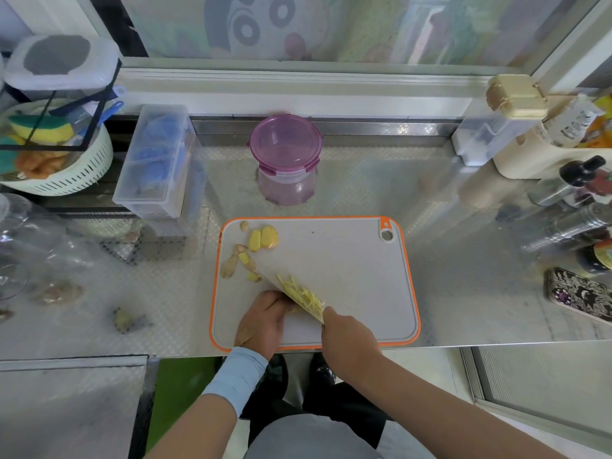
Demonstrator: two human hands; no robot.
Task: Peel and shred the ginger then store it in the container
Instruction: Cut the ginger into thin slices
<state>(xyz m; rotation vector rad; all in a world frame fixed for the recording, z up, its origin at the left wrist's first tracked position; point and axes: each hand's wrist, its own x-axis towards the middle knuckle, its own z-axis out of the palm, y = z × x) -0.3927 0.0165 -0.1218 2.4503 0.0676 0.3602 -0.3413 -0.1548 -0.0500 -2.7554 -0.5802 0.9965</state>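
A light blue stretch sleeve (236,376) covers the wrist behind the left hand (261,321), just below the near edge of the cutting board (347,260); the right forearm (430,402) is bare. Further below the board a grey garment (314,438) covers the torso over black trousers (351,412). Dark shoes (277,369) show just under the board's near edge, the right one speckled white.

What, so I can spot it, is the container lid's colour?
The lid is translucent purple; head view.
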